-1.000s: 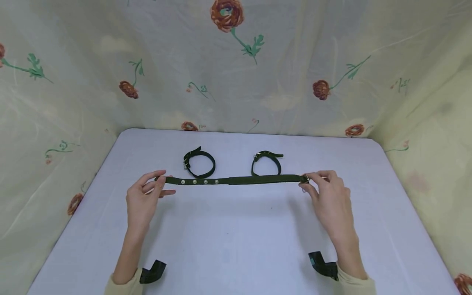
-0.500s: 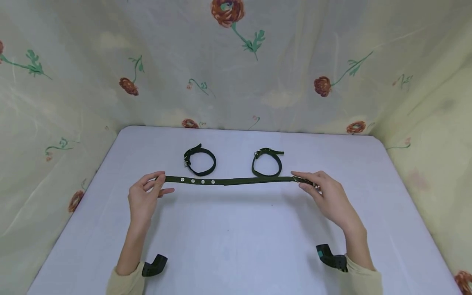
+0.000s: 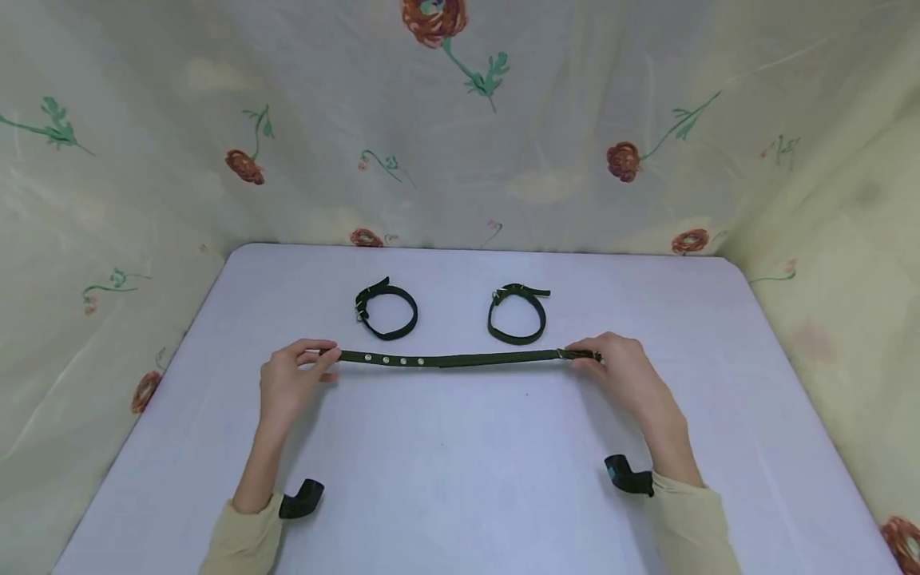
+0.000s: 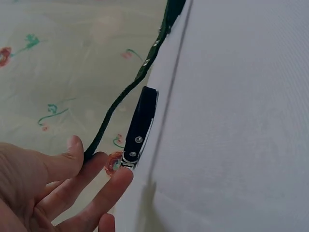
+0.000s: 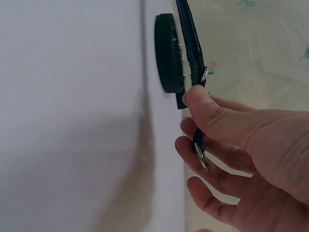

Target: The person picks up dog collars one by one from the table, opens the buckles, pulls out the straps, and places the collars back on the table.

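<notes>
Two hands hold a dark green strap out long

Closest are two pale yellow sleeves, the left one [image 3: 243, 531] and the right one [image 3: 690, 519], made of soft cloth with a few folds. By each cuff is a bent black piece, a left black piece [image 3: 302, 499] and a right black piece [image 3: 628, 474], both smooth and chunky.

Past them, the left hand [image 3: 291, 379] pinches one end of the strap [image 3: 467, 361] between thumb and finger. The right hand [image 3: 625, 371] pinches the other end, by the shiny metal buckle [image 3: 561, 354]. The strap is long, flat and bendy, and it hangs over the white desk [image 3: 460, 495], going from side to side in front of the back edge. Four round metal dots [image 3: 386, 360] sit in a row near the left hand. The right half looks thicker.

Farther back, toward the back edge, are two dark green rings of the same kind of band, the left loop [image 3: 413, 315] and the right loop [image 3: 541, 319]. Each is round and stands on its thin side, with a buckle and a loose tip. They are well apart.

The desk has rounded back corners. Behind its back edge hangs a shiny, crinkly curtain [image 3: 546, 208] with red-brown flowers [image 3: 623, 161] on green stems.
</notes>
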`<state>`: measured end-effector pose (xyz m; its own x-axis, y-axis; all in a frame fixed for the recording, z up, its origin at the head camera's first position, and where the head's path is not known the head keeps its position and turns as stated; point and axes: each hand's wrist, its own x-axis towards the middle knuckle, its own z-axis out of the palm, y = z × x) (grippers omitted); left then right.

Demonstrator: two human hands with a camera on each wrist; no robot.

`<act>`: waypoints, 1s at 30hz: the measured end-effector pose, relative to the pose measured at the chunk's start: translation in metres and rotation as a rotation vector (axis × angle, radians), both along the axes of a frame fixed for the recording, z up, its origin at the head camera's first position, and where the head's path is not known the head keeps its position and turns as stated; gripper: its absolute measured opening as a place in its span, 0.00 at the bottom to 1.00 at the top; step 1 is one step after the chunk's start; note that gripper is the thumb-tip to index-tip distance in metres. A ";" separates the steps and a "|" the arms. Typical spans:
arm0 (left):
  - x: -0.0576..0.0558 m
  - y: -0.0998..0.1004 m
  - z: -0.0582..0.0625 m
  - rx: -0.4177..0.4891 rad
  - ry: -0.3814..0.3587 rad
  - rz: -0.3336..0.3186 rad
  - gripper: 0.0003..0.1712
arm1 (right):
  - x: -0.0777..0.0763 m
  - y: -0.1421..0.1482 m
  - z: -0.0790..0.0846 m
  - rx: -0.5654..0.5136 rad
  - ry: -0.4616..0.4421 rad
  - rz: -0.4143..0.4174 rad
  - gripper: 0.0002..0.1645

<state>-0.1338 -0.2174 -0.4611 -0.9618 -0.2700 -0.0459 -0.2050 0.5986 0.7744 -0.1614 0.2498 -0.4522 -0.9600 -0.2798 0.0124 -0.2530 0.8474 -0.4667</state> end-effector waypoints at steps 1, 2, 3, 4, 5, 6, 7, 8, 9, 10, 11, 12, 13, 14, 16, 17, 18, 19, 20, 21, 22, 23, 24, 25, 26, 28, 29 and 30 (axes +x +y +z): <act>-0.001 0.000 -0.002 -0.008 -0.011 -0.013 0.19 | -0.001 0.000 -0.003 0.003 -0.009 -0.006 0.16; -0.002 0.000 -0.003 -0.013 -0.022 -0.021 0.19 | -0.002 -0.001 -0.005 0.006 -0.013 -0.012 0.16; -0.003 0.000 -0.005 -0.017 -0.033 -0.024 0.19 | -0.002 -0.001 -0.007 0.010 -0.015 -0.020 0.16; -0.005 0.000 -0.006 -0.022 -0.045 -0.022 0.19 | -0.002 -0.002 -0.009 0.014 -0.016 -0.028 0.16; -0.006 0.001 -0.008 -0.025 -0.060 -0.020 0.19 | -0.002 -0.002 -0.011 0.019 -0.015 -0.040 0.16; -0.007 0.001 -0.009 -0.032 -0.072 -0.017 0.19 | -0.002 -0.002 -0.013 0.025 -0.016 -0.052 0.16; -0.007 0.002 -0.010 -0.042 -0.080 -0.015 0.19 | -0.002 -0.003 -0.015 0.034 -0.012 -0.062 0.16; -0.008 0.002 -0.011 -0.047 -0.090 -0.011 0.19 | -0.001 -0.003 -0.016 0.040 -0.010 -0.072 0.16; -0.008 0.002 -0.011 -0.056 -0.098 -0.011 0.18 | -0.001 -0.004 -0.017 0.047 -0.006 -0.081 0.16; -0.009 0.002 -0.012 -0.061 -0.108 -0.012 0.19 | -0.001 -0.004 -0.018 0.055 -0.002 -0.089 0.16; -0.009 0.002 -0.012 -0.068 -0.114 -0.015 0.19 | -0.001 -0.005 -0.019 0.065 0.006 -0.095 0.16; -0.009 0.002 -0.013 -0.080 -0.114 -0.019 0.19 | -0.001 -0.005 -0.019 0.070 0.015 -0.098 0.16; -0.009 0.002 -0.013 -0.091 -0.118 -0.024 0.19 | 0.000 -0.005 -0.019 0.072 0.023 -0.100 0.16; -0.008 0.002 -0.014 -0.099 -0.122 -0.030 0.19 | 0.000 -0.006 -0.019 0.071 0.030 -0.100 0.16; -0.008 0.002 -0.015 -0.117 -0.129 -0.048 0.19 | 0.000 -0.005 -0.020 0.068 0.042 -0.100 0.16; -0.008 0.001 -0.015 -0.126 -0.132 -0.057 0.19 | 0.000 -0.005 -0.020 0.065 0.044 -0.100 0.16; -0.008 0.001 -0.015 -0.134 -0.133 -0.065 0.19 | 0.000 -0.005 -0.020 0.060 0.040 -0.100 0.16; -0.007 0.000 -0.016 -0.139 -0.135 -0.072 0.19 | -0.001 -0.005 -0.020 0.056 0.036 -0.099 0.17; -0.007 0.000 -0.016 -0.143 -0.136 -0.077 0.19 | -0.001 -0.005 -0.020 0.054 0.030 -0.098 0.17; -0.007 0.000 -0.017 -0.149 -0.137 -0.082 0.19 | -0.001 -0.005 -0.020 0.055 0.024 -0.097 0.17; -0.007 -0.001 -0.017 -0.159 -0.139 -0.084 0.19 | -0.001 -0.005 -0.021 0.056 0.016 -0.096 0.18; -0.007 -0.001 -0.017 -0.170 -0.140 -0.087 0.18 | -0.002 -0.005 -0.021 0.058 0.007 -0.095 0.18; -0.007 -0.001 -0.017 -0.183 -0.143 -0.089 0.18 | -0.002 -0.005 -0.021 0.056 -0.002 -0.095 0.19; -0.006 -0.002 -0.017 -0.196 -0.146 -0.090 0.18 | -0.001 -0.004 -0.021 0.054 -0.010 -0.094 0.19; -0.006 -0.002 -0.017 -0.209 -0.150 -0.093 0.17 | -0.001 -0.004 -0.021 0.051 -0.020 -0.095 0.19; -0.005 -0.002 -0.016 -0.237 -0.156 -0.096 0.17 | -0.001 -0.003 -0.021 0.041 -0.032 -0.093 0.20; -0.005 -0.002 -0.016 -0.251 -0.155 -0.096 0.17 | -0.001 -0.003 -0.021 0.035 -0.036 -0.089 0.20; -0.004 -0.002 -0.015 -0.266 -0.153 -0.093 0.17 | 0.000 -0.003 -0.021 0.029 -0.036 -0.085 0.20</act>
